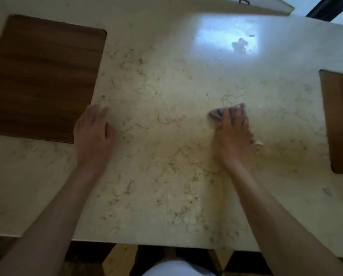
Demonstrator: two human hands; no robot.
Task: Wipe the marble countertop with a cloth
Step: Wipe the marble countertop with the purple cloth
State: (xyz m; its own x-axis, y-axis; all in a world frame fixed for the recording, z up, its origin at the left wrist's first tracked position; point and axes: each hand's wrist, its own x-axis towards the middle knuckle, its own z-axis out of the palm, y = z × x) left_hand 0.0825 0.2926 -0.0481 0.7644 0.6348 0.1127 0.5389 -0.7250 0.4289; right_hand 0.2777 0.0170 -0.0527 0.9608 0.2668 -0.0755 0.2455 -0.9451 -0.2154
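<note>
The cream marble countertop [166, 86] with brown veins fills the head view. My right hand [233, 134] presses a small grey cloth [216, 113] flat onto the marble right of centre; the cloth pokes out past the fingertips and a pale corner shows by the little finger. My left hand [94, 130] rests palm down on the bare marble left of centre, fingers together, holding nothing, beside the corner of a wooden board.
A dark wooden board [43, 76] lies flat at the left. Another brown board [340, 120] is cut off by the right edge. A bright window reflection [226, 36] shines at the back. The counter's near edge [146, 242] runs along the bottom, with floor below.
</note>
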